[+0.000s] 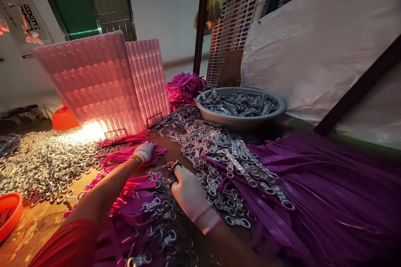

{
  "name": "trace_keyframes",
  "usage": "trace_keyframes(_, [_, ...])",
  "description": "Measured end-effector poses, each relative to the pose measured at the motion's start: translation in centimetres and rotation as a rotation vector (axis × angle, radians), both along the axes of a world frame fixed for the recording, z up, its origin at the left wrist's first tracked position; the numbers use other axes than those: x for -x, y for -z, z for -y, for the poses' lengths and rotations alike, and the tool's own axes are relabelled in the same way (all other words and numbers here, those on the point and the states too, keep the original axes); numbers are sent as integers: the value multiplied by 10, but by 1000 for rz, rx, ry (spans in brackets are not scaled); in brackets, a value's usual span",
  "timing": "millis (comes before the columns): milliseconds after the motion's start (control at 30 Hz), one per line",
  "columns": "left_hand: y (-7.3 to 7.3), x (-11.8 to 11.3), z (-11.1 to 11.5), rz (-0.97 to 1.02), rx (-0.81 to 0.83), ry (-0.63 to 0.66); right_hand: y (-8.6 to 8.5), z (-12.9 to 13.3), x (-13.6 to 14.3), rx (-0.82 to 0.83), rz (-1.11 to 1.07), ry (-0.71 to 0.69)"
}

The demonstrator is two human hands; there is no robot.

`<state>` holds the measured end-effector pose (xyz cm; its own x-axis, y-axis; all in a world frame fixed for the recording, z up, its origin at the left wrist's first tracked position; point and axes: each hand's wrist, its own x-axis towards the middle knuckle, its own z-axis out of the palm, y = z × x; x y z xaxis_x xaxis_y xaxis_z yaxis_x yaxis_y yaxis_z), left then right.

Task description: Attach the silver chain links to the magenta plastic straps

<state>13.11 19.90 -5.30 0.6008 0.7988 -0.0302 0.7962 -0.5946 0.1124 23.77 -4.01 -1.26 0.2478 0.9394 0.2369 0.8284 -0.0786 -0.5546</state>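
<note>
My left hand (144, 151), in a white knitted glove with a yellowish cuff, is closed among flat magenta strips (122, 154); strip ends come out past its fingertips. Nearer to me, my right hand (189, 192), also in a white glove, wraps its fingers around a small dark object (172, 169) whose kind I cannot make out. Below both hands lies a bundle of magenta straps with metal link pieces (164, 238) at their ends. Shiny ringed metal links (216, 150) are heaped just right of my right hand.
A grey basin (241, 121) of metal pieces stands behind. Purple straps (313, 187) spread at right. Loose metal links (46, 162) cover the left, beside an orange bowl (12, 212). Ribbed translucent panels (94, 79) stand upright before a bright light. A magenta pile (184, 87) lies behind.
</note>
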Motion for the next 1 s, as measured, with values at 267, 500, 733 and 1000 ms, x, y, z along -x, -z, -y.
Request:
trace_keyframes(267, [-31, 9, 17, 387, 162, -134, -9, 1, -13, -3, -120, -16])
trace_keyframes(500, [-86, 75, 97, 703, 567, -142, -16, 11, 0, -73, -104, -140])
trace_keyframes(733, [-94, 95, 194, 873, 897, -175, -27, 26, 28, -9, 123, -252])
trace_keyframes(1000, [-95, 88, 213, 708, 579, -16, -18, 31, 39, -156, 484, -248])
